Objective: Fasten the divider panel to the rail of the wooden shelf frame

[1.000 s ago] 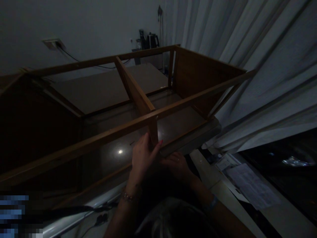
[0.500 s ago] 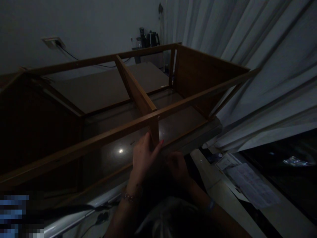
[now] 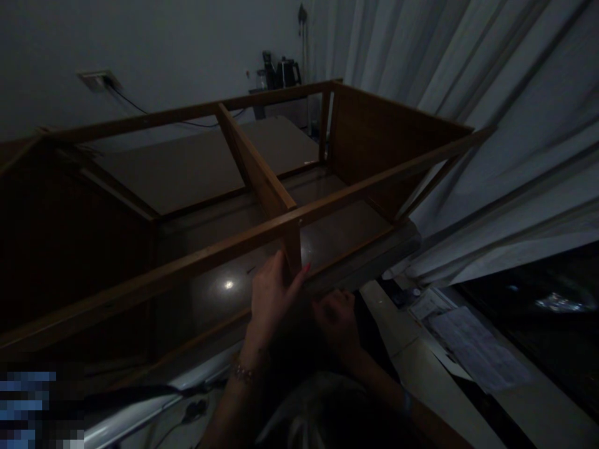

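Note:
A wooden frame (image 3: pixel 224 249) with brown end panels fills the middle of the dim view. My left hand (image 3: pixel 269 293) is wrapped around the lower part of its short middle upright (image 3: pixel 293 244), thumb on the right side. A slanted wooden divider (image 3: pixel 262 168) runs back from that upright. Just right of it and lower, close to my body, my right hand (image 3: pixel 336 315) is curled with its fingers bent inward. Whatever it may hold is too dark to see. A small dark thin piece (image 3: pixel 251 269) lies on the shiny panel (image 3: pixel 210 293) inside the frame.
Pale curtains (image 3: pixel 468 93) hang on the right. Papers (image 3: pixel 477 349) lie at the lower right. A kettle (image 3: pixel 286 73) stands at the back near the wall. A cable runs from a wall socket (image 3: pixel 98 80). A light tube-like bar (image 3: pixel 140 405) lies at the lower left.
My right hand has shifted slightly and turned, its fingers still curled. My left hand stays around the upright, and the frame has not moved.

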`<state>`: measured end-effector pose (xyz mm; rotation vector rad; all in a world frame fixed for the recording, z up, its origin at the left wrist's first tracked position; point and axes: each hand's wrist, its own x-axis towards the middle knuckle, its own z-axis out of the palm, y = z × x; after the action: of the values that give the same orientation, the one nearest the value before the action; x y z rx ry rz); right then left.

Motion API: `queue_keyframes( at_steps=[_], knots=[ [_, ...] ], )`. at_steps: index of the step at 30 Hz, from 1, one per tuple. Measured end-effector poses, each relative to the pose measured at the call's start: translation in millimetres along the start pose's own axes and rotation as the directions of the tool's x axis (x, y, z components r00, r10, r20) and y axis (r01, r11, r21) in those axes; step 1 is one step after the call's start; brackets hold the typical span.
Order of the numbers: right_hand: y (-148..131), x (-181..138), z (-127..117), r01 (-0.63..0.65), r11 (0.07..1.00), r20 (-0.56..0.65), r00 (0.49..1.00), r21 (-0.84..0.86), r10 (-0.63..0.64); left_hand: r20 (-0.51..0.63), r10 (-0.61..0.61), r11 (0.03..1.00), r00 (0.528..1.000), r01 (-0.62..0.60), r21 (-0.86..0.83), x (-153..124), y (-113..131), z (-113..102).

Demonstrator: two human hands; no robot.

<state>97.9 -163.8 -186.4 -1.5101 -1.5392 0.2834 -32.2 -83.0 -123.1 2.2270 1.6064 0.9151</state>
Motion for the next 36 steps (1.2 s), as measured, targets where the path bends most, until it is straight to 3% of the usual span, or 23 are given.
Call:
queue_keyframes(
  at_steps=[8, 15, 19, 23, 29, 36],
  knots=[
    [8.1, -1.6, -6.9, 0.269, 0.909, 0.056, 0.962, -0.319, -0.265, -0.006, 0.005, 1.0, 1.0, -0.005, 0.021, -0.8, -0.5, 1.5],
    [16.0, -0.4, -16.1, 0.285, 0.885, 0.005, 0.952, -0.368, -0.305, -0.019, 0.015, 0.999, 1.0, -0.014, 0.039, -0.9, -2.2, 3.0],
    [16.8, 1.6, -12.9, 0.407, 0.868, 0.079, 0.912, -0.284, -0.402, -0.032, 0.015, 0.999, 0.999, -0.013, 0.044, -1.3, -2.5, 3.8],
    [19.1, 3.5, -4.7, 0.482, 0.873, 0.144, 0.871, -0.067, -0.47, -0.027, 0.018, 0.999, 0.999, -0.017, 0.04, -1.4, -2.8, 3.6],
    [19.9, 6.3, -0.9, 0.378, 0.9, 0.193, 0.887, 0.218, -0.419, -0.02, 0.017, 0.999, 1.0, -0.017, 0.031, -0.8, -1.3, 1.9],
    [18.8, 8.2, -5.3, 0.259, 0.931, 0.251, 0.912, 0.259, -0.324, -0.032, 0.0, 0.999, 0.999, 0.001, 0.033, -1.5, -1.5, 2.7]
  ],
)
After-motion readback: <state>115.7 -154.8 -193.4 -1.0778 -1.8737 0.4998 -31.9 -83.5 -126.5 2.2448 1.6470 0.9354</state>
